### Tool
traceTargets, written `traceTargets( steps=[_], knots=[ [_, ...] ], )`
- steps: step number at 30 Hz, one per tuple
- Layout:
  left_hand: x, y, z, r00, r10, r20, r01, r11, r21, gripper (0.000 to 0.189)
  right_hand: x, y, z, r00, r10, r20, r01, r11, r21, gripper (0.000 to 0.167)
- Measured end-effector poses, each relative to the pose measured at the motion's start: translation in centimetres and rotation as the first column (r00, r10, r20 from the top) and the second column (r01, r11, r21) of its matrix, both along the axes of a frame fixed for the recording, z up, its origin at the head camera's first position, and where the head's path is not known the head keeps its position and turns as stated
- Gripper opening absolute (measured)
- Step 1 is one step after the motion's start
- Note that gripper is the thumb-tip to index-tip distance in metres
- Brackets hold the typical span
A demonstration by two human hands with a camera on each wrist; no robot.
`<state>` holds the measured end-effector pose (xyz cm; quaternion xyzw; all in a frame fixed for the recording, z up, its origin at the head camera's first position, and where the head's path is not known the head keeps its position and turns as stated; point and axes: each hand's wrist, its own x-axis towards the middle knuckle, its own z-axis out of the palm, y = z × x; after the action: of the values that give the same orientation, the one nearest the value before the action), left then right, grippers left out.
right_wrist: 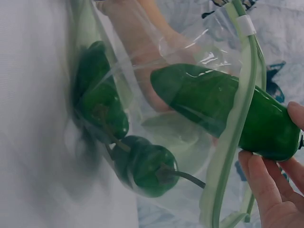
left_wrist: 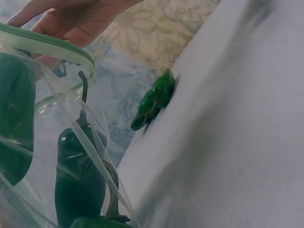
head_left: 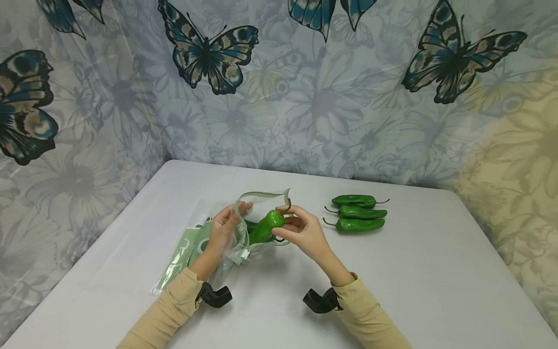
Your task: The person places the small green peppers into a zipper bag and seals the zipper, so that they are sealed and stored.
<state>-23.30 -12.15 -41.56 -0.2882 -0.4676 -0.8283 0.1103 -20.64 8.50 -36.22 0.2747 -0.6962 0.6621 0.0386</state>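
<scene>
My right hand point(head_left: 307, 232) pinches a green pepper point(head_left: 271, 224) near its stem end between thumb and fingers. The pepper's pointed end is inside the mouth of a clear zip bag point(right_wrist: 244, 95) with a pale green zip strip, while its stem end sticks out. My left hand point(head_left: 224, 228) holds the bag's side near the opening, which stands wide; its fingers show only partly through the plastic. Inside the bag, in the right wrist view, lie more green peppers point(right_wrist: 154, 171) with stems toward the opening.
Three green peppers point(head_left: 359, 213) lie in a row on the white table point(head_left: 436, 261), right of my right hand. Flat plastic with green print point(head_left: 185, 252) lies under and left of my left hand. Behind the table hangs a butterfly-patterned cloth point(head_left: 322, 102).
</scene>
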Motion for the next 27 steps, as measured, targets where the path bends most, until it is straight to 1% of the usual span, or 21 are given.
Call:
traceTargets(
  steps=[3, 7, 14, 20, 21, 26, 27],
  knots=[
    [0.2, 0.0, 0.0, 1.000, 0.007, 0.000, -0.007, 1.000, 0.001, 0.027, 0.1, -0.2, -0.2, 1.000, 0.004, -0.011, -0.004, 1.000, 0.011, 0.039],
    [0.1, 0.0, 0.2, 1.000, 0.009, -0.004, -0.009, 1.000, -0.002, 0.027, 0.2, -0.3, -0.2, 1.000, 0.008, -0.029, -0.008, 1.000, 0.009, 0.039],
    [0.0, -0.1, 0.4, 0.999, 0.006, -0.039, -0.006, 1.000, 0.011, 0.025, 0.3, -0.6, -0.7, 0.998, 0.061, 0.001, -0.061, 0.998, -0.005, 0.040],
    [0.4, 0.1, 0.6, 1.000, -0.001, -0.020, 0.001, 1.000, 0.009, 0.025, 0.5, -0.8, -1.0, 0.997, 0.078, -0.006, -0.078, 0.997, 0.018, 0.040],
    [0.4, 0.2, 0.7, 1.000, 0.000, -0.019, 0.000, 1.000, 0.011, 0.025, 0.5, -0.9, -0.9, 0.997, 0.079, -0.011, -0.079, 0.997, 0.026, 0.040],
    [0.7, 0.3, 0.9, 1.000, 0.013, -0.004, -0.013, 1.000, 0.023, 0.027, 1.6, -1.2, 0.8, 0.998, 0.052, -0.034, -0.048, 0.993, 0.108, 0.038],
    [0.7, 0.4, 0.9, 1.000, 0.014, -0.002, -0.014, 1.000, 0.022, 0.027, 1.6, -1.2, 0.8, 0.998, 0.047, -0.036, -0.042, 0.991, 0.126, 0.038]
  ],
)
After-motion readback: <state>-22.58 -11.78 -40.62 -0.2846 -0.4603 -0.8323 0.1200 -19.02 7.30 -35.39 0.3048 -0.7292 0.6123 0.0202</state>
